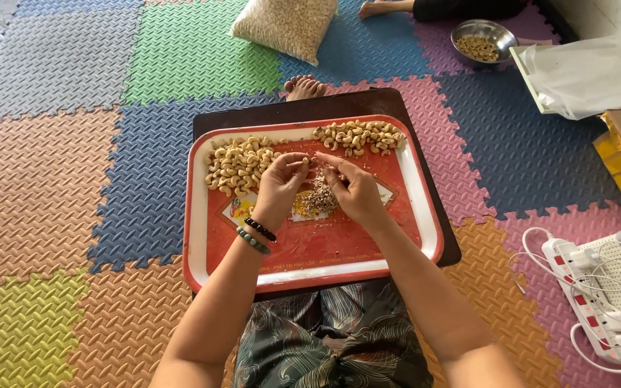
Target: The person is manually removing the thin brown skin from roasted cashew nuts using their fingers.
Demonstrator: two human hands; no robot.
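So both hands are working one cashew nut right over the middle of the red tray. The left hand has its thumb and forefinger pinched on it, the other fingers loosely curled, and the right hand has its fingertips closed in toward the same spot. Whether the right fingers are actually touching the nut or just picking at its skin, I can't tell; it's too small.

Directly under the hands is a little heap of brownish skin flakes, so this looks like the peeling step, one nut at a time. Toward the tray's far left corner sits a pile of pale cashews, and along the far edge toward the right corner there's a second pile, a bit browner.

My guess for what this move needs: a light scraping touch so the kernel doesn't snap, and keeping the flakes dropping on the heap instead of into either pile.

The tray rests on a dark board over foam floor mats. Further off are a sack of nuts, a metal bowl and a power strip.
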